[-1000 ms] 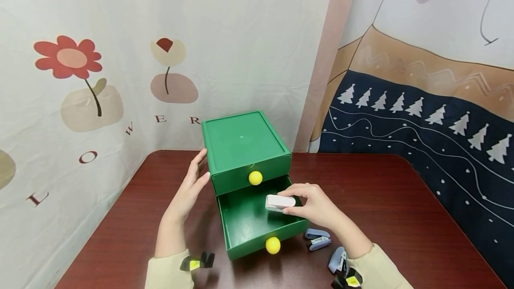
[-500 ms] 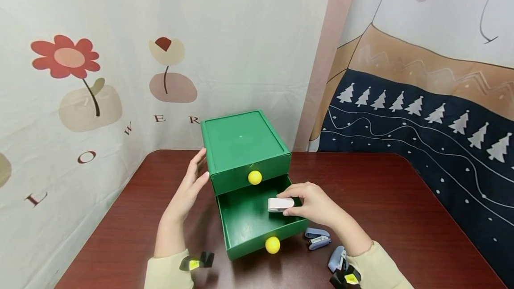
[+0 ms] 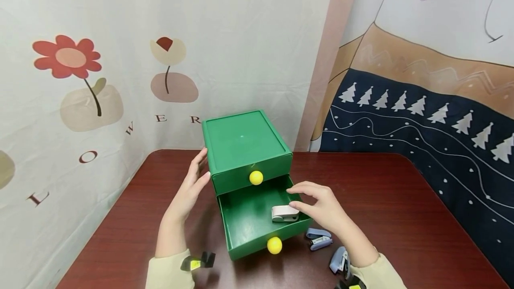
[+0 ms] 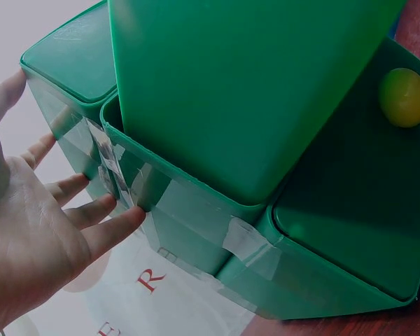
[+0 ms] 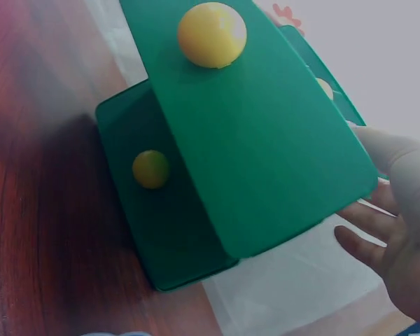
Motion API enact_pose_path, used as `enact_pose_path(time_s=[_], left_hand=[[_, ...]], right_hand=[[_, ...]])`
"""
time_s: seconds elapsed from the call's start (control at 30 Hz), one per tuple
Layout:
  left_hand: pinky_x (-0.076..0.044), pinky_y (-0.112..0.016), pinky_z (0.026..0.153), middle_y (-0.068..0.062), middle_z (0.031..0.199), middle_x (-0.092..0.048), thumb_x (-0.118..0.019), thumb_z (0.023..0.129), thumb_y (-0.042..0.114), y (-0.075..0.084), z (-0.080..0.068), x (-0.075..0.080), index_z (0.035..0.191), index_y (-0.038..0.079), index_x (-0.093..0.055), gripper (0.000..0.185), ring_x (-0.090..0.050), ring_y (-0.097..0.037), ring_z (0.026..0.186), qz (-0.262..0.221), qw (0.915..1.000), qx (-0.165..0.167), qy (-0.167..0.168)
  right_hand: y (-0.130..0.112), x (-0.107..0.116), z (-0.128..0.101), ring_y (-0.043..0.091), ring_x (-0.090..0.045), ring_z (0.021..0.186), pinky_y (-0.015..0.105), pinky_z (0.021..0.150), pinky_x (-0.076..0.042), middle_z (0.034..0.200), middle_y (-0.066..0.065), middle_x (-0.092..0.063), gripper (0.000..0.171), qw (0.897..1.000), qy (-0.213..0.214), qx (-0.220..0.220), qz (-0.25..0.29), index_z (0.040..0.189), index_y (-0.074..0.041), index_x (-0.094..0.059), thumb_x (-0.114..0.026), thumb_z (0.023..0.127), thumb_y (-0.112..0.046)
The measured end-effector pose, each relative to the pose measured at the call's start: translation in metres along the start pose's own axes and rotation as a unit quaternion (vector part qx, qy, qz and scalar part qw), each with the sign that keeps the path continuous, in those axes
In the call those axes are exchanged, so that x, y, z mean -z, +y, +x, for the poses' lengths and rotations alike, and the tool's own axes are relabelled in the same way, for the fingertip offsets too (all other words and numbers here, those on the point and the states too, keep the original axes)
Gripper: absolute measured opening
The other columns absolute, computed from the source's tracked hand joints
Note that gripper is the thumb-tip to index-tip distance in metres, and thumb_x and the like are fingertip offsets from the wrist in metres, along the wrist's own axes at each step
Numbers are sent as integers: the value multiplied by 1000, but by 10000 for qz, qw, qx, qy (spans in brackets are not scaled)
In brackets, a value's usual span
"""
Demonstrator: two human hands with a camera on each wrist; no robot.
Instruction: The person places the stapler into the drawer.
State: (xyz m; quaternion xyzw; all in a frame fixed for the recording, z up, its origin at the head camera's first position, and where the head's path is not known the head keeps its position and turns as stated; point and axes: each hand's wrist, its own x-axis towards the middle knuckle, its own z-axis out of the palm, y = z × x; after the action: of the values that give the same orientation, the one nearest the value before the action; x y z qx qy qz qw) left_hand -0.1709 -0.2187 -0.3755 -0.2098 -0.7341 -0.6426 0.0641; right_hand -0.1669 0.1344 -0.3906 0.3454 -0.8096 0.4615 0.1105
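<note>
So the left hand [image 3: 188,191] was flat against the side of the green drawer box [image 3: 245,142], fingers straight and slightly spread, palm pressed to the plastic; the left wrist view showed the fingertips [image 4: 122,218] touching the taped wall of the box. The forearm came up from the near table edge at a slight angle, cream sleeve [image 3: 166,273] at the wrist. The right hand [image 3: 321,208] hovered over the pulled-out lower drawer [image 3: 241,224], fingers loosely spread and relaxed, not gripping anything. The white stapler [image 3: 284,213] sat inside that drawer, right under the right hand's fingertips, near the drawer's right wall; couldn't tell if a finger was brushing it or not. The upper drawer was shut, its yellow knob [image 3: 255,177] sitting between the two hands. Just beside the right wrist, on the dark red table [image 3: 401,217], lay two blue staplers [image 3: 320,239].
</note>
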Motion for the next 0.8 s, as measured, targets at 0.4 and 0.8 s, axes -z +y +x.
enact_pose_path(time_s=[0.4,0.8], left_hand=[[-13,-59,105,-6,155,-12,-39,103,13,0,0,0,154,15,-12,57,-11,-28,140,14,10000,12,24],[-13,-59,105,-6,155,-13,-39,104,14,0,0,-1,154,16,-11,58,-11,-27,140,21,10000,44,-5]], right_hand=[[24,19,-43,12,-62,95,37,78,-50,101,-11,-67,28,9940,755,-729,-308,107,-21,-71,-77,82,-11],[56,21,-71,16,-61,95,41,80,-49,109,-7,-65,39,9942,-237,-1032,-205,114,-13,-69,-81,78,-22]])
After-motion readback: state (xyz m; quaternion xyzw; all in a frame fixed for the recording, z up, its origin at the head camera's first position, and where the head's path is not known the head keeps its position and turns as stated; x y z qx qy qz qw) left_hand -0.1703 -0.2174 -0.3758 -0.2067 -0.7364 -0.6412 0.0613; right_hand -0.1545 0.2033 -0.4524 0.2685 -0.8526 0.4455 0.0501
